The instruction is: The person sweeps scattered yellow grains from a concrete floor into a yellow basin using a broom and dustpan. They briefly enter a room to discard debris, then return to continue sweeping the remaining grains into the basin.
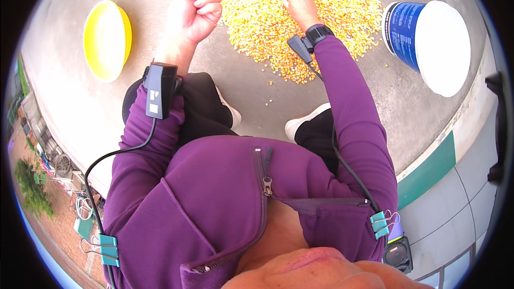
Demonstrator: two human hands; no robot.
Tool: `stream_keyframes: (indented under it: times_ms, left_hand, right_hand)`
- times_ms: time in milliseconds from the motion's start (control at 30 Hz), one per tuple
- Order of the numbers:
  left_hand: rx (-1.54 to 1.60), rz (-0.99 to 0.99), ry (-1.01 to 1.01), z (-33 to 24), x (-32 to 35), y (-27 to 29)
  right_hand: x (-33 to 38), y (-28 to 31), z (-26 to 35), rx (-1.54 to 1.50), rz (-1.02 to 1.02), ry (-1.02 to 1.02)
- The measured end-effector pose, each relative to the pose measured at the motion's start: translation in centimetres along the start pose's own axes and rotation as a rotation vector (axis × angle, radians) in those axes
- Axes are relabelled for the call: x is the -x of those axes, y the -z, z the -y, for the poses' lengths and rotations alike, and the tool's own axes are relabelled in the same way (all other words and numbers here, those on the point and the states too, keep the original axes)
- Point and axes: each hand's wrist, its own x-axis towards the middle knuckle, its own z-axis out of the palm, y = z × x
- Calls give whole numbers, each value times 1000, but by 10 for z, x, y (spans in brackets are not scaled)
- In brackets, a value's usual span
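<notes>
A broad pile of yellow corn kernels [257, 37] lies spread on the grey floor in front of me. My left hand [201, 10] is raised beside the pile's left edge, its fingers curled into a fist with the palm side showing. Whatever it may hold is hidden inside the fingers. Over the middle of the pile, my right hand [301, 8] reaches down at the kernels with bent fingers drawn together. Its fingertips are hard to see, and I cannot make out what is between them. Each wrist carries a black strapped device with a cable.
A yellow bowl [128, 37] stands on the floor at the left. At the right is a blue and white bucket [402, 35]. Stray kernels lie near my white shoes [305, 119]. Beyond the floor's edge at the lower right is a black speaker [398, 255].
</notes>
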Motion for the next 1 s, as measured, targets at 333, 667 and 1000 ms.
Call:
stream_keyframes:
  times_ms: [333, 667, 1000]
  left_hand:
    - [33, -48, 45, 2, 0, 6]
    - [7, -118, 46, 7, 5, 9]
    - [-25, -166, 14, 5, 11, 12]
  right_hand:
    - [-3, 7, -18, -210, 25, -232]
    - [-23, -9, -12, -139, 56, -194]
    - [-49, -35, -6, -4, 242, -295]
